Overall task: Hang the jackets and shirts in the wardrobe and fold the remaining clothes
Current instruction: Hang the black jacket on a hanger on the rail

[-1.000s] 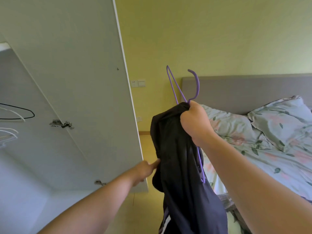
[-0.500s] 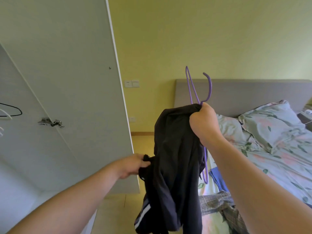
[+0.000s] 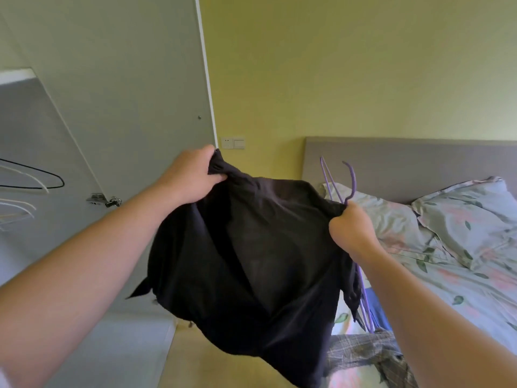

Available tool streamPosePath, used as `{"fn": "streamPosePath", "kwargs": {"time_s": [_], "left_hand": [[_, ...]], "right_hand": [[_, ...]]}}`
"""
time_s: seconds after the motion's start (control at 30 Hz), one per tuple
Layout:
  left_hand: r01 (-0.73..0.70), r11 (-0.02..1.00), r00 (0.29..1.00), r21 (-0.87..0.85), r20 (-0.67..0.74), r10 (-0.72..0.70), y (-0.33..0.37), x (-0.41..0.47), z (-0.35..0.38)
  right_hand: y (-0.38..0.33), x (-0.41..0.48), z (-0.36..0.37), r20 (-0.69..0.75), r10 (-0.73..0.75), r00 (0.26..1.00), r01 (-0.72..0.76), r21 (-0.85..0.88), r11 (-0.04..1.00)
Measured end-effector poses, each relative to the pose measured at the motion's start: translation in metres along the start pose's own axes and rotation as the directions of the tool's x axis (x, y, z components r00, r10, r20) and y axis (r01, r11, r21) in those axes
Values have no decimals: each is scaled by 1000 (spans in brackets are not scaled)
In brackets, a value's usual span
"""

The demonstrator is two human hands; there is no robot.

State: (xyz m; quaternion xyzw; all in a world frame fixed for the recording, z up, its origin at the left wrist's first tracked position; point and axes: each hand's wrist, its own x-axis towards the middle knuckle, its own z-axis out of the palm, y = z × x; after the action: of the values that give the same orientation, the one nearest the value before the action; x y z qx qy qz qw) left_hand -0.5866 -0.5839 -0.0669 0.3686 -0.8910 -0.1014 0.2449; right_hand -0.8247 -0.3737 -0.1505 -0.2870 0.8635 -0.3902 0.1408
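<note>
A black garment (image 3: 251, 261) is stretched wide between both hands in front of me. My left hand (image 3: 193, 177) grips one bunched corner, up and to the left. My right hand (image 3: 352, 228) grips the opposite edge together with a purple hanger (image 3: 340, 182). The hanger's hook sticks up above the right hand, and its lower part shows below the right forearm. The rest of the hanger is hidden behind the fabric.
The open wardrobe door (image 3: 126, 93) stands at left, with black and white empty hangers (image 3: 33, 183) inside the wardrobe. A bed with floral bedding (image 3: 461, 247) and a grey headboard (image 3: 405, 161) fills the right. A plaid garment (image 3: 369, 357) lies on the bed's near edge.
My left hand has taken hold of the garment's edge and lifted it up and left, spreading the fabric out. My right hand with the hanger has dropped lower and to the right.
</note>
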Motion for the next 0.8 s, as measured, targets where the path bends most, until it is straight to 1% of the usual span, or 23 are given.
{"fn": "streamPosePath", "kwargs": {"time_s": [0.03,0.07,0.1,0.13,0.17,0.2,0.23,0.33,0.4,0.47,0.57,0.67,0.73,0.8], "left_hand": [[42,999,998,-21,-38,-43,-4,2,-1],[89,992,995,-84,-31,-92,-7,4,-2],[151,967,988,-203,16,-151,-11,4,-1],[218,910,976,-352,89,-199,-13,3,-1],[277,842,961,-463,150,-233,-15,1,0],[291,814,956,-502,179,-232,-16,-1,-1],[263,838,964,-477,174,-204,-19,-3,-2],[182,937,983,-298,94,-161,-25,-7,-6],[166,965,986,-205,63,-156,-27,-10,-9],[166,985,985,-54,56,-163,-31,-11,-11],[182,971,978,155,70,-195,-41,-13,-10],[205,936,970,285,72,-234,-58,-20,3],[247,907,958,340,52,-280,-72,-24,11],[311,866,935,393,37,-353,-89,-28,15]], "right_hand": [[1,0,5,25,-5,1000,6,-20,1000],[2,0,9,54,-9,999,11,-39,999],[1,-1,14,86,-11,996,17,-60,998],[1,-1,18,114,-15,993,24,-79,997],[0,-1,21,138,-17,990,30,-95,995],[0,-1,25,159,-16,987,33,-108,994],[0,-1,28,180,-11,984,33,-122,992],[0,0,39,253,-8,967,44,-137,990],[-1,-2,46,302,-8,953,48,-126,991],[-4,-6,55,319,-19,947,62,-126,990],[-13,-21,70,274,-102,956,138,-119,983],[-28,-45,87,221,-175,959,176,16,984],[-40,-63,95,236,-187,954,158,136,978],[-49,-76,101,298,-180,937,114,226,968]]}}
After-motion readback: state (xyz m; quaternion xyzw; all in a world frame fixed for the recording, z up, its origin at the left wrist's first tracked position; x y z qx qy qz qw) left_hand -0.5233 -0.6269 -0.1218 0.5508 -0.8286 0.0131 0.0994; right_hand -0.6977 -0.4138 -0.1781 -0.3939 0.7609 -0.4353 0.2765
